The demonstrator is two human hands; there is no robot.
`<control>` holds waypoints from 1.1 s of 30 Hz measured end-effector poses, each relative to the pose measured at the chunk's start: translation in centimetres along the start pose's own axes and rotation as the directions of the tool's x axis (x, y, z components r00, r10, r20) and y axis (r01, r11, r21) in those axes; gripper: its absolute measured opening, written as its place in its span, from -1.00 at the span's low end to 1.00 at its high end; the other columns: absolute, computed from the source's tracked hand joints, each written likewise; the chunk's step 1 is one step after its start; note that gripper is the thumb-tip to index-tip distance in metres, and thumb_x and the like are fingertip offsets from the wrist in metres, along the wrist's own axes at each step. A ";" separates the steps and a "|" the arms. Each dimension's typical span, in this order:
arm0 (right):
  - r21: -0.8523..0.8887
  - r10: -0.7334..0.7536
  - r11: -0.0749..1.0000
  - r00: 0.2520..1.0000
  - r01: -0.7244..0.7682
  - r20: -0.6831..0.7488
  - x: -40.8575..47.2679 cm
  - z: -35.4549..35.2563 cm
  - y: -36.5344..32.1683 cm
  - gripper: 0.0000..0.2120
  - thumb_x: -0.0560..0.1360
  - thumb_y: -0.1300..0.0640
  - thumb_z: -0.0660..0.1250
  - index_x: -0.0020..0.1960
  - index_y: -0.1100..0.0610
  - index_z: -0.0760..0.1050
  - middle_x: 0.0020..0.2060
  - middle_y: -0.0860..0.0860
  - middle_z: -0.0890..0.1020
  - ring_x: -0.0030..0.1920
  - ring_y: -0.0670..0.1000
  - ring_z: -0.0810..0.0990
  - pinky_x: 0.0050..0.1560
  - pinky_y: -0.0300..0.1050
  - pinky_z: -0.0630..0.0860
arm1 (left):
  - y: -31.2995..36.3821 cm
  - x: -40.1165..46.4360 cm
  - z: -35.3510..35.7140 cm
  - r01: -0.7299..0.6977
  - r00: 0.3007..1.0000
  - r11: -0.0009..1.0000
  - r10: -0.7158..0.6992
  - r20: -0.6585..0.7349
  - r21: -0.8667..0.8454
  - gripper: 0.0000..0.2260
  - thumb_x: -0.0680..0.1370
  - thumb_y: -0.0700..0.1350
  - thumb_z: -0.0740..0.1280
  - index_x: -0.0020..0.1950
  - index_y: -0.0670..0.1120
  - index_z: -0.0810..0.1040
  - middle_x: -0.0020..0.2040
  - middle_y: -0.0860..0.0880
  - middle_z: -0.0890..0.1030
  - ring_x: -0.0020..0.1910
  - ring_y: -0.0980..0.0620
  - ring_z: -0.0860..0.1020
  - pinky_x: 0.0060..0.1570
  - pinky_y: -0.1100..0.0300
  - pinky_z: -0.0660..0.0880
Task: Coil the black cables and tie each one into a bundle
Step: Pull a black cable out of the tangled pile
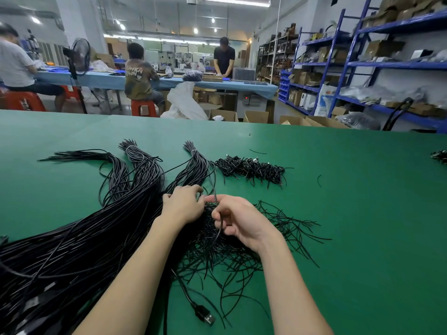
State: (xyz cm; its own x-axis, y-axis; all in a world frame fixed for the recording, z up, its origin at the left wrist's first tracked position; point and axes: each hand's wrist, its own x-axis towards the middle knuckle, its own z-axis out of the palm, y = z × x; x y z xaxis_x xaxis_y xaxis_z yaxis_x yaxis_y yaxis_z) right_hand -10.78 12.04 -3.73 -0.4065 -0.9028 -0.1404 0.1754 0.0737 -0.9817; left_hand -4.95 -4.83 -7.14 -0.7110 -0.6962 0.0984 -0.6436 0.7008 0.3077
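A thick mass of long black cables (79,240) lies across the left of the green table (350,213), fanning into tied ends at the back. My right hand (238,220) pinches a single black cable (219,234) that runs up past my fingers and down toward a USB plug (204,315) near the front. My left hand (183,204) sits just left of it, fingers curled down into the pile; what it holds is hidden. Beneath both hands lies a heap of thin black tie wires (278,228).
A pile of small coiled, tied bundles (251,169) sits behind my hands, and another bit of black cable (440,156) lies at the right edge. Beyond the table's far edge are cardboard boxes, blue shelving (362,66) and people working at a blue bench.
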 end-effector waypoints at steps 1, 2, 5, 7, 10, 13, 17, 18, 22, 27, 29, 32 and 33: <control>0.010 0.006 1.000 1.000 -0.006 -0.001 0.0 0.0 0.2 -0.68 0.56 0.28 0.16 0.25 0.15 0.54 -0.39 -0.06 0.51 -0.44 -0.13 0.42 -0.55 -0.33 0.24 | 0.3 0.2 -0.1 -0.010 1.000 0.999 0.011 -0.021 0.047 -0.66 0.64 0.09 0.17 0.39 0.09 0.48 0.40 0.01 0.51 0.43 -0.05 0.35 0.35 -0.13 0.26; 0.030 0.004 1.000 1.000 -0.004 -0.002 0.0 0.0 0.4 -0.71 0.59 0.25 0.17 0.25 0.14 0.54 -0.39 -0.06 0.50 -0.46 -0.13 0.41 -0.56 -0.33 0.22 | 0.8 0.5 -0.3 -0.033 0.998 0.995 0.037 -0.043 0.090 -0.67 0.64 0.07 0.17 0.38 0.07 0.49 0.40 0.01 0.50 0.43 -0.05 0.35 0.34 -0.14 0.27; 0.092 -0.019 0.996 1.000 0.021 -0.022 -0.3 -0.5 0.8 -0.78 0.69 0.14 0.19 0.26 0.13 0.54 -0.39 -0.06 0.47 -0.50 -0.13 0.34 -0.60 -0.35 0.16 | 2.5 2.4 -0.6 -0.171 0.985 0.978 0.173 -0.012 0.122 -0.63 0.67 0.06 0.11 0.45 0.04 0.43 0.49 0.03 0.41 0.52 -0.04 0.26 0.39 -0.17 0.25; 0.096 -0.034 0.995 0.999 0.037 -0.030 -0.3 -0.7 1.0 -0.79 0.70 0.14 0.20 0.26 0.14 0.54 -0.40 -0.05 0.45 -0.52 -0.15 0.31 -0.61 -0.36 0.15 | 3.3 4.0 -0.7 -0.248 0.959 0.956 0.220 0.177 0.159 -0.59 0.71 0.06 0.02 0.54 0.05 0.32 0.59 0.05 0.27 0.61 -0.04 0.09 0.47 -0.27 0.15; 0.082 -0.043 0.996 0.999 0.043 -0.002 -0.6 -0.9 1.0 -0.83 0.70 0.18 0.20 0.19 0.13 0.55 -0.42 -0.05 0.43 -0.53 -0.15 0.31 -0.61 -0.37 0.18 | 3.2 5.7 -0.1 -0.250 0.929 0.941 0.166 0.331 0.229 -0.55 0.71 0.08 -0.05 0.62 0.13 0.15 0.64 0.09 0.10 0.64 -0.08 -0.11 0.45 -0.45 -0.02; 0.107 -0.057 0.993 0.997 0.052 0.044 -1.0 -1.2 1.0 -0.88 0.68 0.22 0.20 0.14 0.14 0.51 -0.42 -0.03 0.42 -0.53 -0.12 0.32 -0.60 -0.37 0.24 | 2.5 6.4 0.4 -0.148 0.954 0.969 0.086 0.288 0.198 -0.53 0.71 0.06 -0.10 0.64 0.10 0.11 0.65 0.12 0.06 0.64 -0.02 -0.15 0.47 -0.44 -0.09; 0.144 -0.075 0.988 0.985 0.053 0.154 -1.9 -2.6 0.7 -0.92 0.59 0.20 0.28 0.08 0.15 0.49 -0.43 0.00 0.44 -0.57 -0.10 0.39 -0.63 -0.36 0.28 | 1.4 6.5 1.0 -0.050 0.976 0.979 0.006 0.216 0.198 -0.51 0.71 0.04 -0.12 0.66 0.05 0.02 0.67 0.06 -0.02 0.63 -0.05 -0.18 0.53 -0.27 -0.14; 0.164 -0.084 0.985 0.977 0.052 0.198 -2.2 -2.9 0.7 -0.91 0.55 0.19 0.30 0.05 0.14 0.50 -0.44 0.00 0.45 -0.58 -0.09 0.43 -0.64 -0.36 0.28 | 1.2 6.5 1.1 -0.027 0.979 0.981 -0.013 0.202 0.193 -0.50 0.71 0.04 -0.12 0.66 0.03 0.02 0.67 0.05 -0.03 0.63 -0.05 -0.19 0.54 -0.24 -0.15; 0.283 -0.142 0.956 0.963 0.073 0.231 -2.5 -3.6 0.7 -0.89 0.49 0.20 0.36 0.01 0.15 0.51 -0.40 0.04 0.52 -0.57 -0.09 0.49 -0.63 -0.35 0.36 | -0.6 7.2 0.3 0.097 0.979 0.981 -0.124 0.161 0.167 -0.48 0.70 0.01 -0.12 0.65 -0.12 0.02 0.67 -0.01 -0.04 0.63 -0.08 -0.17 0.57 -0.15 -0.14; 0.258 -0.130 0.958 0.992 0.126 -0.004 -1.7 -3.7 1.1 -0.89 0.57 0.21 0.28 0.09 0.14 0.47 -0.29 -0.01 0.55 -0.42 -0.12 0.45 -0.53 -0.36 0.34 | -1.4 7.2 -0.7 0.138 0.981 0.985 -0.151 0.123 0.108 -0.52 0.70 -0.06 -0.07 0.57 -0.28 0.18 0.63 -0.19 0.10 0.62 -0.15 -0.01 0.56 -0.10 -0.13; 0.288 -0.169 0.940 0.983 0.182 -0.069 -1.6 -3.8 1.1 -0.84 0.56 0.20 0.27 0.13 0.13 0.51 -0.33 -0.04 0.52 -0.36 -0.11 0.47 -0.46 -0.34 0.36 | -1.3 7.1 -0.8 0.144 0.985 0.988 -0.148 0.091 0.047 -0.54 0.70 -0.09 -0.05 0.51 -0.30 0.30 0.59 -0.22 0.22 0.61 -0.13 0.09 0.57 -0.08 -0.10; 0.447 -0.228 0.846 0.956 0.289 -0.187 -1.8 -4.1 0.5 -0.75 0.50 0.13 0.30 0.14 0.12 0.59 -0.38 -0.06 0.42 -0.36 -0.09 0.44 -0.37 -0.28 0.44 | -2.0 7.2 -0.8 0.124 0.992 0.989 -0.126 -0.020 -0.080 -0.62 0.70 -0.12 0.02 0.31 -0.29 0.50 0.37 -0.28 0.50 0.36 -0.17 0.44 0.46 -0.01 0.23; 0.504 -0.243 0.799 0.943 0.327 -0.227 -1.9 -4.3 0.3 -0.76 0.50 0.13 0.29 0.13 0.13 0.60 -0.40 -0.07 0.38 -0.40 -0.10 0.40 -0.41 -0.28 0.42 | -2.3 7.0 -0.9 0.114 0.990 0.984 -0.125 -0.070 -0.133 -0.66 0.70 -0.12 0.06 0.22 -0.28 0.54 0.25 -0.27 0.58 0.19 -0.15 0.51 0.31 0.02 0.38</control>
State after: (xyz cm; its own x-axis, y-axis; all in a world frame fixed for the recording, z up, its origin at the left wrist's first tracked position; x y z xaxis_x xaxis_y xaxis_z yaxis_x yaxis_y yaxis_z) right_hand -13.81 15.57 -4.27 -0.6297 -0.7730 0.0768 0.4592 -0.4501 -0.7659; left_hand -8.22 -11.49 -6.28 -0.6037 -0.7873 0.1256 -0.6773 0.5895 0.4401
